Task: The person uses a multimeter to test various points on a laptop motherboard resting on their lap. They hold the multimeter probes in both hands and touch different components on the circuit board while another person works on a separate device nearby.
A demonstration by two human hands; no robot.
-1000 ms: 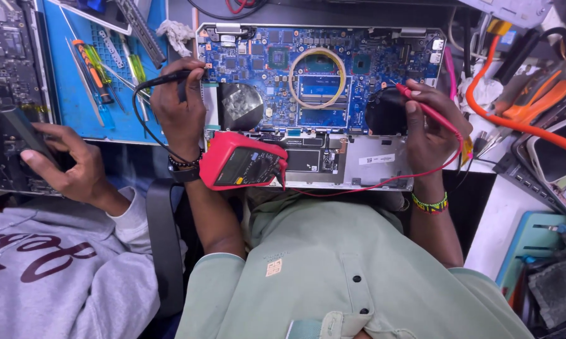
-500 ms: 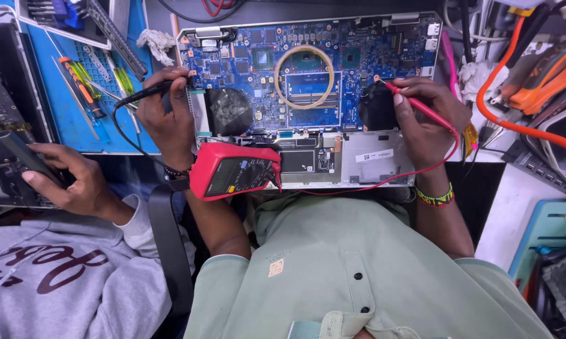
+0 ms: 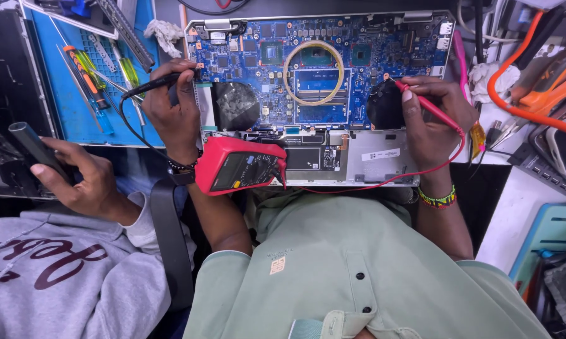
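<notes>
Two probes: one in each hand, both over the opened laptop (image 3: 320, 81) lying on the table.
Left hand (image 3: 173, 110): fingers pinched round the black probe (image 3: 154, 83), its tip at the left edge of the blue circuit board (image 3: 358, 56), beside the left fan (image 3: 236, 105).
Right hand (image 3: 433, 116): fingers pinched round the red probe (image 3: 430, 107), tip resting near the dark round fan (image 3: 385, 105) on the right of the board.
Meter: a red multimeter (image 3: 239, 164) lies tilted on the laptop's lower edge, against the left wrist, with black and red leads running to the probes.
Neighbour: another person in a grey hooded top sits to the left; that person's hand (image 3: 85, 182) holds a dark flat device (image 3: 35, 149).
Nearby: screwdrivers (image 3: 85, 78) on a blue mat (image 3: 63, 119), a yellow ring (image 3: 314, 72) lying on the board, an orange cable (image 3: 515, 88) on the right.
Risk, slip: either tip may slide and bridge two close contacts, since the board is densely packed.
Risk, meter: its tilted perch looks unsteady; a tug on the taut red lead could likely drag it off.
Risk, crowding: the neighbour's elbow sits close and could jog the left arm.
</notes>
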